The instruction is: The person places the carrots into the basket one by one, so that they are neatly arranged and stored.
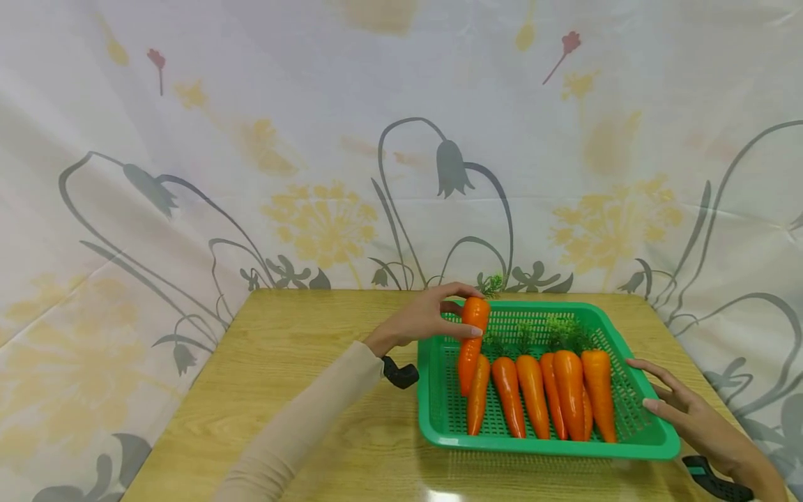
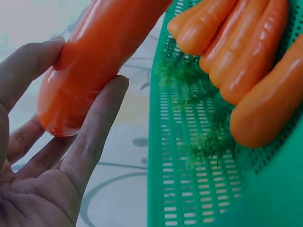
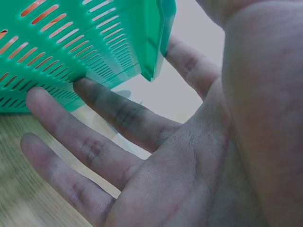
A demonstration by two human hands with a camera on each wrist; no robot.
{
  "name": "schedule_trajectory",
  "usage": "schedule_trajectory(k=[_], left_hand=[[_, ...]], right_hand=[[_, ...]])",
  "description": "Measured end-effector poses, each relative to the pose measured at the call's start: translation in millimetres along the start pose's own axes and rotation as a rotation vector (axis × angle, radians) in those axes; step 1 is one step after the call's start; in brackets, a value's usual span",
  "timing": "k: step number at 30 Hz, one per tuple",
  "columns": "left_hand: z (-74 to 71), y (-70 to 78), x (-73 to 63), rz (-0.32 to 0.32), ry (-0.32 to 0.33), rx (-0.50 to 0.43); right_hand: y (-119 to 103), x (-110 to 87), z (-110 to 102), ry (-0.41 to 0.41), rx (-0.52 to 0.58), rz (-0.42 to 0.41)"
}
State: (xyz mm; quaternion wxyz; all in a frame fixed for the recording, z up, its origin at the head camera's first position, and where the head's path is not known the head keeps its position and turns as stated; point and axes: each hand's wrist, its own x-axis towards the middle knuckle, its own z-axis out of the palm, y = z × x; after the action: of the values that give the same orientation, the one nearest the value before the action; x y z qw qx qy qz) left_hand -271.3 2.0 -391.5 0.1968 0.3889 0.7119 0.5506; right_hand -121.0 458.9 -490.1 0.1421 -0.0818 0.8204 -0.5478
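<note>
My left hand [image 1: 433, 315] pinches an orange carrot [image 1: 475, 317] near its thick top, thumb on one side and fingers on the other. The carrot hangs tip down over the left part of a green plastic basket [image 1: 546, 446], its lower end overlapping another carrot [image 1: 478, 401] in the head view. Several more carrots [image 1: 569, 390] lie side by side in the basket, green leafy tops [image 1: 567, 333] towards the back. At the basket's right side, my right hand [image 1: 696, 418] has its thumb at the rim and nearly straight fingers [image 3: 128, 113] against the slotted wall.
The basket stands on a light wood-grain table [image 1: 301, 348], near its right side. Behind and at both sides hangs a pale cloth [image 1: 326, 104] printed with grey and yellow flowers. Black straps [image 1: 400, 373] sit on both wrists.
</note>
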Motion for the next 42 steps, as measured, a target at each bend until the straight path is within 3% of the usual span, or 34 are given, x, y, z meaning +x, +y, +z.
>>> schedule_trajectory(k=[5,10,20,29,34,38,42], left_hand=[[11.7,1.4,10.7,-0.005,-0.024,0.013],[20.9,1.7,20.0,-0.002,-0.042,0.025],[40.7,-1.1,38.5,-0.037,-0.071,-0.051],[64.9,-3.9,54.1,-0.125,-0.081,0.006],[77.6,-6.1,61.4,-0.182,-0.073,0.096],[85.5,-8.8,66.5,-0.21,-0.053,0.161],[92.0,-11.7,68.7,-0.239,-0.027,0.165]], right_hand=[[2.0,0.3,-0.3,0.0,0.004,-0.024],[3.2,1.2,-0.9,0.03,-0.063,-0.066],[0.8,-1.2,0.8,0.033,-0.05,-0.059],[1.7,0.4,-0.1,0.021,-0.015,-0.018],[1.6,1.9,-2.6,-0.002,0.027,-0.008],[3.3,2.9,-3.8,-0.006,0.043,-0.01],[4.6,2.9,-3.2,0.001,0.031,-0.015]])
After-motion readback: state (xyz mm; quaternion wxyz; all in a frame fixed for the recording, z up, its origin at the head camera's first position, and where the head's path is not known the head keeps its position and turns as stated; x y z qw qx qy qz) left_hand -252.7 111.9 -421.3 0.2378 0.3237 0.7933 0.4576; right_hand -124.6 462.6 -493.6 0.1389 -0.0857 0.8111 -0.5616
